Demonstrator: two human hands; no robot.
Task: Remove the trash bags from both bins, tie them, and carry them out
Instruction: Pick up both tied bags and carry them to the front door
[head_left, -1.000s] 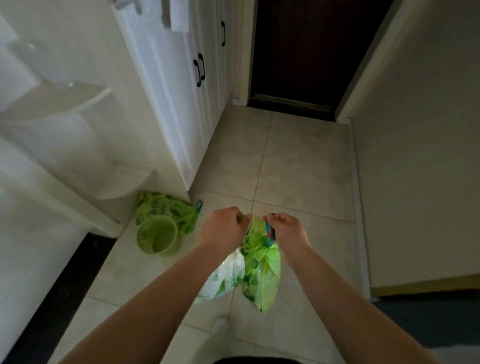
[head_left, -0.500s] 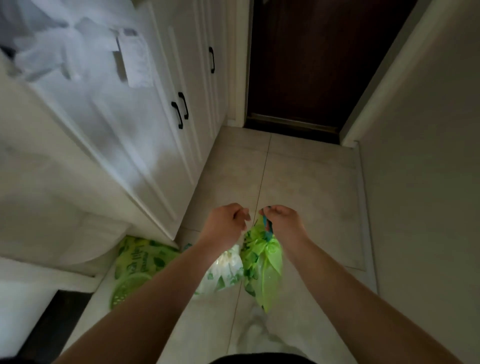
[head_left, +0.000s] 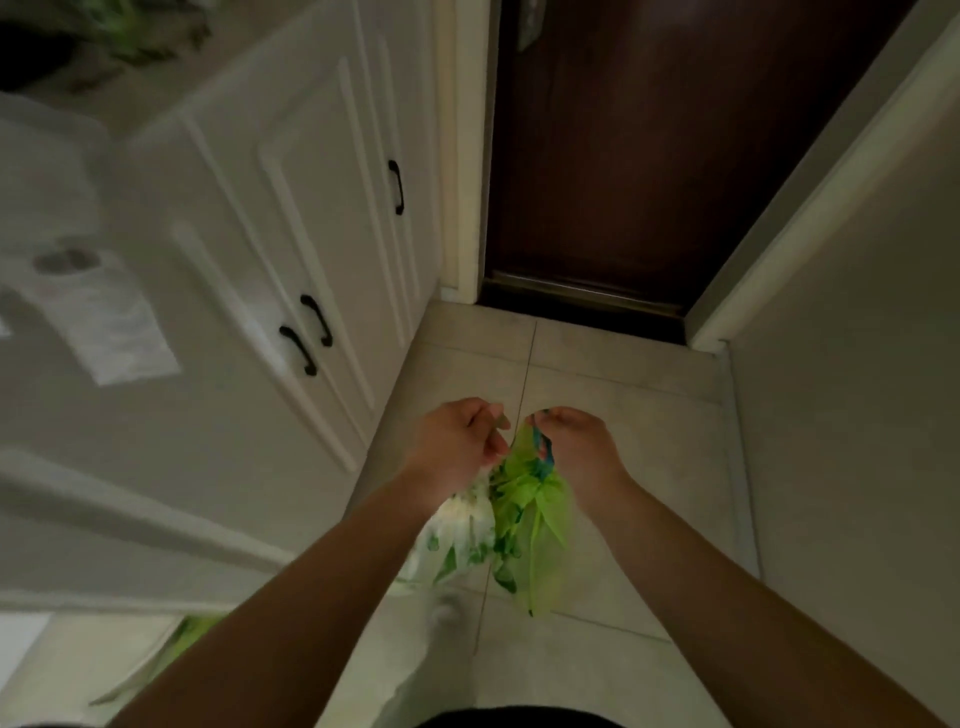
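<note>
Two tied trash bags hang in front of me over the tiled floor. My left hand (head_left: 460, 441) grips the top of the white bag with green leaf print (head_left: 457, 540), which hangs under my wrist. My right hand (head_left: 576, 447) grips the bright green bag (head_left: 540, 519) by its blue drawstring. The two bags hang side by side and touch. A strip of green at the lower left edge (head_left: 176, 644) looks like the green bin, mostly out of view.
White cabinet doors with black handles (head_left: 306, 332) line the left side. A toilet paper roll (head_left: 67, 265) hangs at the far left. A dark brown door (head_left: 649, 156) stands shut straight ahead. A plain wall (head_left: 857, 415) bounds the right.
I have walked forward along the hallway towards the dark door. The green bin has slid back out of sight at the lower left. Both hands keep their hold on the bags.
</note>
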